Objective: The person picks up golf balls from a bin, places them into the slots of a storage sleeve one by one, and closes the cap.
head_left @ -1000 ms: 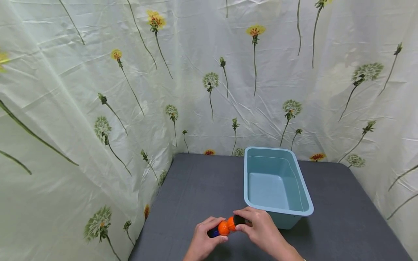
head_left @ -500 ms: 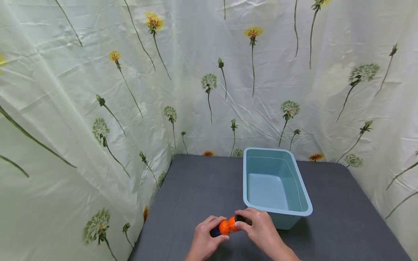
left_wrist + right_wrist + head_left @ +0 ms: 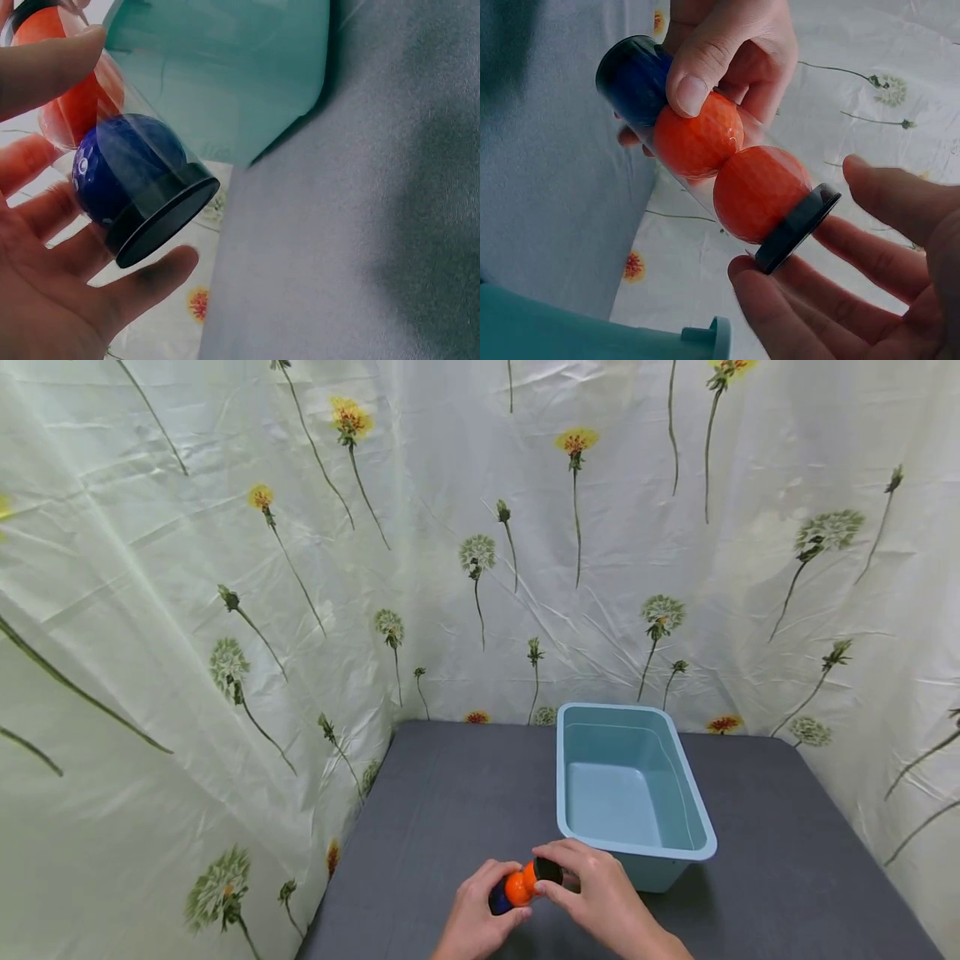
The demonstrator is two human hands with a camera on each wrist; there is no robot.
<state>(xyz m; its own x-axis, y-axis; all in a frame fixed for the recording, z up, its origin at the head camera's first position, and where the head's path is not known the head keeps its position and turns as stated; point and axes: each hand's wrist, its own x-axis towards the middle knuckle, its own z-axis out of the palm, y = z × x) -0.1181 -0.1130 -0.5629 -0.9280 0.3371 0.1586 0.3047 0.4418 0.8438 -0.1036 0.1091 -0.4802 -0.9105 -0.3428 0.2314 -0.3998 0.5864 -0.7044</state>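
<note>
Both hands hold a clear tube of golf balls [image 3: 519,888] above the table near its front. In the tube are two orange balls [image 3: 761,195] and one dark blue ball [image 3: 124,161]; black caps close both ends. My left hand [image 3: 478,907] grips the blue end, its thumb [image 3: 694,86] lying across the tube in the right wrist view. At the orange end, my right hand [image 3: 602,891] holds the black cap [image 3: 799,229] between thumb and fingers. The tube lies tilted, orange end up and to the right in the head view.
Just beyond the right hand, a light blue plastic bin [image 3: 637,846] with nothing inside stands on the dark grey table [image 3: 450,793]. A white curtain [image 3: 442,568] printed with dandelions hangs around the back and sides.
The tube has turned slightly in the hands, with its blue end a little lower and the right-hand cap showing more. Both hands stay on it. The head view has shifted a little.
</note>
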